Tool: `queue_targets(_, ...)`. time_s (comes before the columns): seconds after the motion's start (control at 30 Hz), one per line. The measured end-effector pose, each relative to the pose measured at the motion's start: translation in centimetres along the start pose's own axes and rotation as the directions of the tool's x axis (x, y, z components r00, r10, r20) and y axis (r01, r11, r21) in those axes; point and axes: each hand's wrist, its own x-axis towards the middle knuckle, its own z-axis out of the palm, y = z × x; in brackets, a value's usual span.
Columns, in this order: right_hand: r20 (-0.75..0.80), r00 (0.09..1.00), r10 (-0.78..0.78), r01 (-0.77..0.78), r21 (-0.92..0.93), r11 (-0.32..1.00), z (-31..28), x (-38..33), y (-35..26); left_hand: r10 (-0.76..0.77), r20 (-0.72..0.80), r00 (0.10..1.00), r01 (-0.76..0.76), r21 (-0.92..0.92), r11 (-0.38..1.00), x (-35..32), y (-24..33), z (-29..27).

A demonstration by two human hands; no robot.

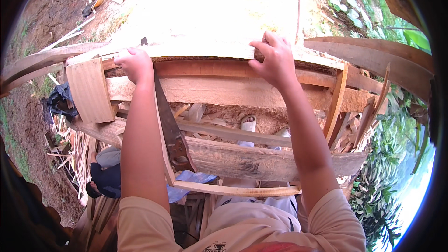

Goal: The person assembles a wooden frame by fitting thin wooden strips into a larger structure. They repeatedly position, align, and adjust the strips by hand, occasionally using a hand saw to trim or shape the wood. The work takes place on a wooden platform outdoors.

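A pale, narrow wooden board [205, 50] lies along the far edge of a wooden frame, its upper side washed out by glare. My right hand [275, 60] is closed at its right end, with thumb and forefinger against the edge. My left hand [136, 65] curls its fingers over the board's left part, where the glare blurs the contact. Just right of my left forearm, a handsaw [165, 112] with a dark blade and brown wooden handle stands slanted against the frame, handle toward me. The frame's near bar [238, 190] runs across in front of my waist.
A short wide plank [88, 91] hangs left of my left hand. Thick beams [200, 91] cross below the board. Another person [105, 175] sits low at the left near thin wood strips [84, 151]. A black plastic bag [60, 99] and blue sheet [191, 179] lie nearby.
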Motion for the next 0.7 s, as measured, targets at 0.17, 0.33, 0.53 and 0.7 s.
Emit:
queue_targets(0.17, -0.006, 1.000, 0.004, -0.004, -0.001, 1.000, 0.2, -0.1, 0.2, 0.000, -0.014, 1.000, 0.000, -0.004, 1.000, -0.2, 0.1, 0.1)
queue_targets(0.33, -0.009, 1.000, -0.007, 0.007, 0.010, 1.000, 0.1, 0.2, -0.1, 0.001, -0.041, 0.999, -0.001, 0.005, 1.000, -0.2, 0.0, -0.4)
queue_targets(0.53, 0.016, 0.999, 0.039, -0.039, -0.007, 0.999, -0.5, 0.1, -0.6, 0.048, 0.049, 0.998, -0.048, -0.014, 0.999, -1.0, 1.1, -1.0)
queue_targets(0.7, 0.012, 0.999, 0.032, -0.032, 0.009, 0.999, 0.0, 0.2, -0.9, 0.025, 0.074, 0.997, -0.024, -0.006, 1.000, -1.0, 1.0, -1.6)
